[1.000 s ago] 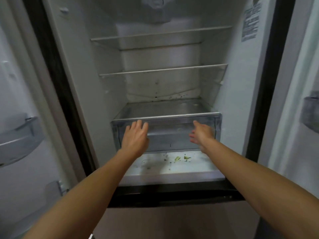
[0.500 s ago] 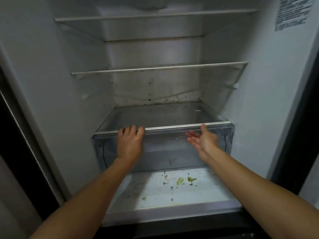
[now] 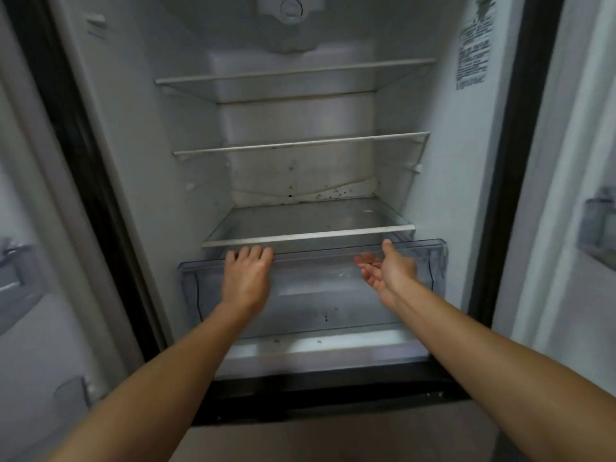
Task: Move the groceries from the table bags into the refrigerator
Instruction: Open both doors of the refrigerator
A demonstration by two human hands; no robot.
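Crisper drawer (image 3: 313, 295) now slid out from under the bottom shelf (image 3: 310, 235). Our left hand (image 3: 246, 281) hooks its rim at 10 o'clock, right hand (image 3: 388, 271) open-palmed, holding nothing. Refrigerator (image 3: 436, 181) empty; groceries out of view.

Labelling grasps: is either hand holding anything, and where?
Left hand grips the clear drawer by its front top rim, fingers hooked over it. Right hand is open, palm up, holding nothing.
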